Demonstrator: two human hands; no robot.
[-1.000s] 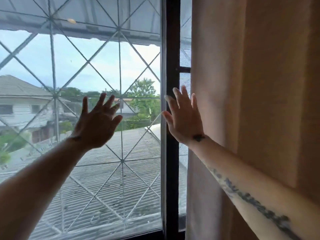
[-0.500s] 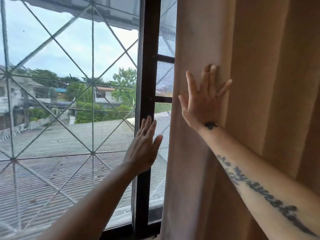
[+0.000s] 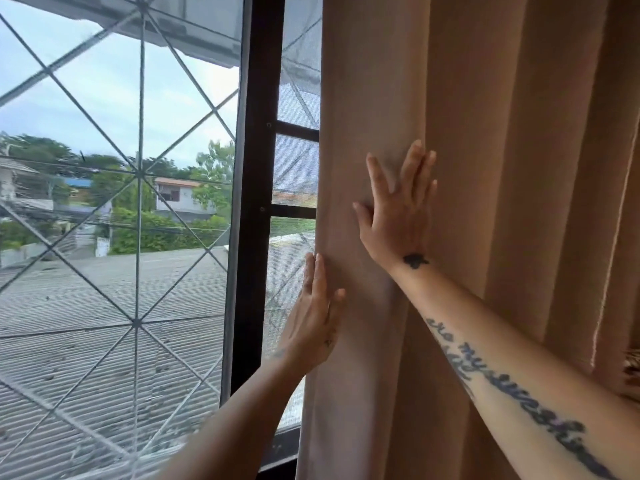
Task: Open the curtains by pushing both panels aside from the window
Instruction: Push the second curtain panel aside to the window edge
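The left hand (image 3: pixel 313 317) is flat, its fingers (image 3: pixel 317 275) straight and close together, the thumb a little apart. The fingertips touch the left edge of the curtain (image 3: pixel 491 168); the hand grips nothing. To its left stands the dark window frame (image 3: pixel 256 188), and further left the glass with a diagonal metal grille (image 3: pixel 138 174), through which roofs, houses and trees show. The right hand (image 3: pixel 398 216) is higher and lies flat on the curtain, its fingers (image 3: pixel 375 180) spread apart, the palm pressing the cloth without clamping it. The curtain is beige and hangs in vertical folds, covering the right part of the window; a narrow strip of screen remains visible beside its edge.
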